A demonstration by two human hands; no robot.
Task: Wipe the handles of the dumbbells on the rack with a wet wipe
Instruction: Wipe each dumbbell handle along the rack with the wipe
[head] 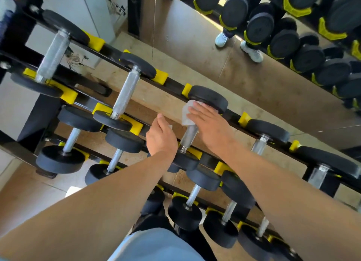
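A black rack [174, 83] with yellow cradles holds rows of black dumbbells with steel handles. My right hand [210, 124] lies with fingers stretched over a white wet wipe [186, 115], pressing it onto the upper end of the third top-row dumbbell's handle [188, 136], just below its far head [210, 97]. My left hand [161, 137] hovers loosely curled just left of that handle, apart from it. A sliver of white shows past its knuckles; its fingers are hidden. Two more top-row handles [126, 93] [52, 54] lie bare to the left.
A lower row of smaller dumbbells [184, 213] sits closer to me. A wall mirror [195, 45] behind the rack reflects dumbbells and a person's white shoes. Beige floor tiles [29, 190] lie at the lower left.
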